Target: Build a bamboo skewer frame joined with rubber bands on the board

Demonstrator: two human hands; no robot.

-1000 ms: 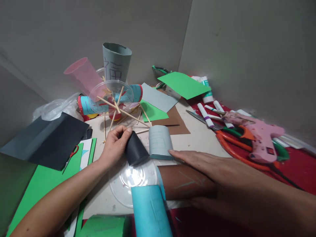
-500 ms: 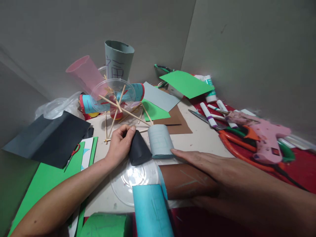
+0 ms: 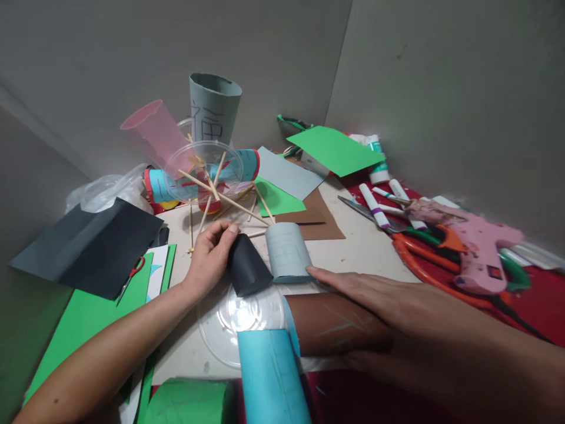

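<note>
My left hand (image 3: 212,248) pinches the far rim of a black paper tube (image 3: 249,265) between thumb and fingers. The tube lies tilted over the edge of a clear plastic lid (image 3: 216,330). Around a brown paper tube (image 3: 335,325) with a blue inside edge, my right hand (image 3: 379,312) is closed, thumb low and fingers over the top. Its extended fingertip touches the base of a grey paper tube (image 3: 288,250). In front, a blue paper tube (image 3: 270,374) overlaps the lid's near edge. A green paper roll (image 3: 189,403) sits to its left.
Behind my hands stands a wheel of sticks (image 3: 216,185) carrying paper cups, including a pink cup (image 3: 154,132). At right lie a pink glue gun (image 3: 483,250), orange-handled scissors (image 3: 424,256) and markers (image 3: 374,206). Black paper (image 3: 88,247) and small red scissors (image 3: 132,277) are at left.
My left thumb and fingers have shifted slightly left along the black tube's rim, and that tube's far end has moved a little left. The right hand stays in place.
</note>
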